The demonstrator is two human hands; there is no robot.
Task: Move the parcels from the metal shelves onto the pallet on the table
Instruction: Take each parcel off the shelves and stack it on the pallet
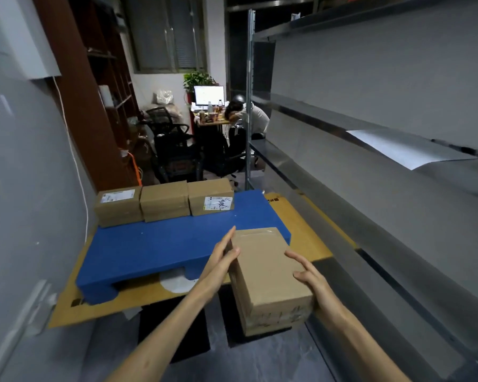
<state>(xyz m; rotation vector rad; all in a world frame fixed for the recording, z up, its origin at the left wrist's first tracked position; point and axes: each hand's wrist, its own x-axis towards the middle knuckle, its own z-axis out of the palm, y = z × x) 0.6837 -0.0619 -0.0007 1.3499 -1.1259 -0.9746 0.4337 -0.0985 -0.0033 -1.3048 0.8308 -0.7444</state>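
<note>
Three parcels [164, 201] sit in a row at the far edge of the pallet [155, 244] — done. A 4th, the held parcel [265, 268], is up by the pallet's near-right corner, not yet down. Left hand [222, 257] presses its side w/ straight fingers, right hand [312, 279] hooks over its near corner. Shelves [370, 128] right of the pallet show no more parcels — prob. nearly finished.

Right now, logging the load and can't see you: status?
Left hand flat against parcel, right hand gripping it. Held at pallet near corner, not down. Three boxes along far edge; nothing blocking.
</note>
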